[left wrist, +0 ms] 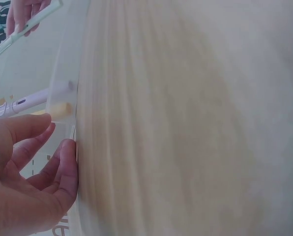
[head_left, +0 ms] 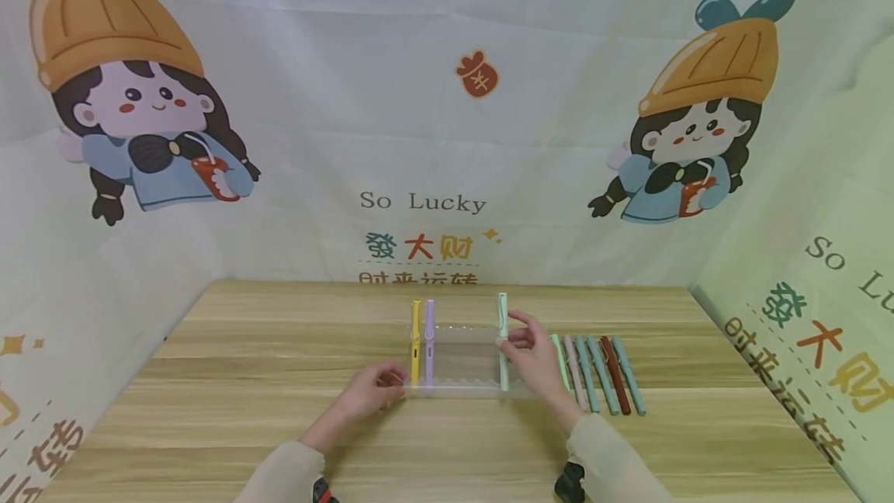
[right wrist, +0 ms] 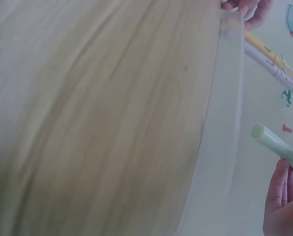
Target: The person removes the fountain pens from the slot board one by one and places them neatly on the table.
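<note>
A clear plastic pen rack (head_left: 461, 392) with notched edges lies at mid-table. My left hand (head_left: 380, 386) holds its front left corner, thumb on the rim and fingers curled below in the left wrist view. A yellow pen (head_left: 415, 363) and a light purple pen (head_left: 429, 363) lie side by side across the rack's left end. Over its right part, my right hand (head_left: 534, 352) pinches a pale green pen (head_left: 504, 372) between thumb and fingers. That pen's rounded end (right wrist: 258, 130) points toward the rack's front wall in the right wrist view.
Right of the rack lies a row of several pens: a bright green pen (head_left: 560, 359), a greyish-pink pen (head_left: 576, 375), blue-grey pens (head_left: 632, 383) and a dark red pen (head_left: 616, 379). A printed cloth (head_left: 419, 138) hangs behind the wooden table (head_left: 279, 340) and along its sides.
</note>
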Demonstrator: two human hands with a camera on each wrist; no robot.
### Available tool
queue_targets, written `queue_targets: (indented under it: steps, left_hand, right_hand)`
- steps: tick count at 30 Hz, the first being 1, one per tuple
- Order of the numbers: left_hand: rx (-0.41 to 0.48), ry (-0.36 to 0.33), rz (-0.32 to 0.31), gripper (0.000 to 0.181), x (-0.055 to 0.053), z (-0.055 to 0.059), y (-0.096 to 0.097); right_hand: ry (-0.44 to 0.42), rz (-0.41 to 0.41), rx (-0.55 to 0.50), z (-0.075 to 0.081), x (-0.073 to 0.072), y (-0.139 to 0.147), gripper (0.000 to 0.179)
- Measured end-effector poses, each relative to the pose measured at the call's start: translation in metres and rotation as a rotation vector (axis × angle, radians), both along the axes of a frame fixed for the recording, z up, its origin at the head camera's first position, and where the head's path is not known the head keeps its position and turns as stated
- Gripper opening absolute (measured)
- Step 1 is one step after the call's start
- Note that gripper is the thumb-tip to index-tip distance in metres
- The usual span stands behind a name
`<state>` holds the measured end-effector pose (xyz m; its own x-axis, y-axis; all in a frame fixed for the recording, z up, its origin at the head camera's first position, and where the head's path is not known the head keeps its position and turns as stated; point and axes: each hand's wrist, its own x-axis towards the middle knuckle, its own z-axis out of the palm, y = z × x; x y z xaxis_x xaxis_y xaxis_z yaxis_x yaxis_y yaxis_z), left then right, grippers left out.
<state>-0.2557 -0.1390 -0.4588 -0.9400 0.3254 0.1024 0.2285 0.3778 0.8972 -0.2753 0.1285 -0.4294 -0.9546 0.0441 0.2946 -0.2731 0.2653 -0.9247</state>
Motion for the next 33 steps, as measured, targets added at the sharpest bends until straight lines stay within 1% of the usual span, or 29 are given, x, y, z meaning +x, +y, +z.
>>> queue_targets:
  steps: [7, 9, 10, 14, 16, 17, 20, 24, 26, 30, 33]
  left_hand:
    - [-0.013, -0.009, 0.018, 0.016, 0.000, 0.000, 0.001]
    - [-0.013, -0.008, 0.021, 0.014, 0.005, 0.008, 0.003]
    - [-0.010, -0.007, 0.020, 0.014, 0.006, 0.009, 0.003]
    - [-0.009, -0.011, 0.019, 0.014, 0.004, 0.007, 0.003]
    - [-0.005, -0.010, 0.011, 0.015, -0.001, -0.002, 0.000]
    - [-0.005, -0.010, 0.008, 0.015, -0.002, -0.002, 0.000]
    - [0.001, -0.010, 0.003, 0.015, -0.001, -0.002, 0.001]
    - [-0.005, -0.013, 0.012, 0.015, -0.001, -0.001, 0.001]
    - [-0.007, -0.009, 0.015, 0.015, 0.000, 0.000, 0.001]
    - [0.000, -0.006, 0.013, 0.015, 0.000, 0.000, 0.001]
    - [0.002, -0.006, 0.009, 0.014, 0.001, 0.000, 0.000]
  right_hand:
    - [-0.012, -0.055, 0.046, -0.001, -0.005, 0.022, 0.046]
    - [-0.014, -0.060, 0.046, 0.001, -0.005, 0.029, 0.046]
    - [-0.017, -0.059, 0.052, 0.002, -0.005, 0.033, 0.046]
    - [-0.026, -0.058, 0.086, 0.007, -0.004, 0.046, 0.045]
    - [-0.036, -0.066, 0.116, 0.008, -0.003, 0.054, 0.045]
    - [-0.040, -0.068, 0.121, 0.008, -0.003, 0.058, 0.045]
    - [-0.065, -0.078, 0.161, 0.007, -0.003, 0.069, 0.045]
    - [-0.080, -0.065, 0.178, 0.006, -0.004, 0.084, 0.046]
    - [-0.088, -0.046, 0.152, 0.005, -0.005, 0.091, 0.047]
    - [-0.117, -0.033, 0.122, 0.005, -0.005, 0.106, 0.046]
    - [-0.133, -0.036, 0.153, 0.006, -0.003, 0.117, 0.045]
